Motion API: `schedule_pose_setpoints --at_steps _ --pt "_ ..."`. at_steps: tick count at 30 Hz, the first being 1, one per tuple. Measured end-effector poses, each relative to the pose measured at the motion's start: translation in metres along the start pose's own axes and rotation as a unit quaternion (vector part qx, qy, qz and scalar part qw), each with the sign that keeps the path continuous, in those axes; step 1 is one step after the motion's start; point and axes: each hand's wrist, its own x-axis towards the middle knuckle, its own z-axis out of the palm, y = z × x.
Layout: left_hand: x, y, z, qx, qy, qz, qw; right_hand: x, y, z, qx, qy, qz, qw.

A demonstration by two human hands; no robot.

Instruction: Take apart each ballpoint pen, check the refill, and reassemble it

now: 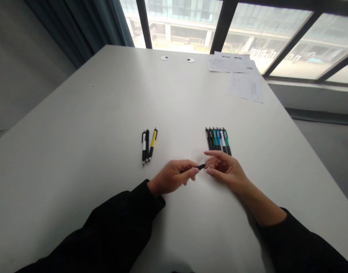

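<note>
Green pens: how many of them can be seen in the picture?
2: one green pen lies third from left in the right group, the other at its right end. The left hand mostly covers another pen; its barrel colour is hidden.

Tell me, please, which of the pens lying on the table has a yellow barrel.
The yellow pen is the rightmost of the trio on the left, beside a black pen and a white pen; the right-hand row of pens shows no yellow.
</note>
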Motion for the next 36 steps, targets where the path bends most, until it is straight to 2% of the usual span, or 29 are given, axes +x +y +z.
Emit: schedule_pose_setpoints --at_steps 2,4,8,11,14,17,20,23,28,36 --pt "0.001 0.0 -0.001 -0.067 0.004 0.006 0.998 -0.001 0.0 0.002 -0.022 -0.005 -0.001 1.0" --pt "0.002 0.0 -0.002 -0.127 0.007 0.023 0.992 -0.001 -0.001 0.005 -0.089 -0.014 -0.011 0.996" --pt "0.004 -0.003 -0.003 -0.23 0.004 0.065 0.971 -0.003 -0.002 0.018 -0.27 -0.073 -0.068 0.958" --pt "0.005 -0.005 -0.002 -0.272 0.002 0.072 0.959 -0.003 -0.001 0.024 -0.32 -0.076 -0.095 0.939" --pt "0.004 -0.006 -0.002 -0.276 -0.004 0.066 0.959 -0.001 0.0 0.02 -0.254 -0.038 -0.066 0.964" --pt "0.004 -0.006 -0.003 -0.253 -0.027 0.052 0.966 0.001 0.006 0.008 -0.107 0.033 -0.004 0.994" --pt "0.003 -0.005 -0.003 -0.22 -0.057 0.026 0.973 0.002 0.013 -0.002 0.017 0.074 0.046 0.996" --pt "0.002 -0.003 -0.002 -0.185 -0.08 -0.006 0.979 0.002 0.017 -0.005 0.085 0.092 0.062 0.99" --pt "0.002 -0.001 0.0 -0.15 -0.088 -0.037 0.984 0.001 0.019 -0.006 0.069 0.077 0.062 0.993" --pt "0.003 -0.003 0.0 -0.151 -0.085 -0.034 0.984 0.0 0.017 -0.008 0.048 0.052 0.053 0.996"
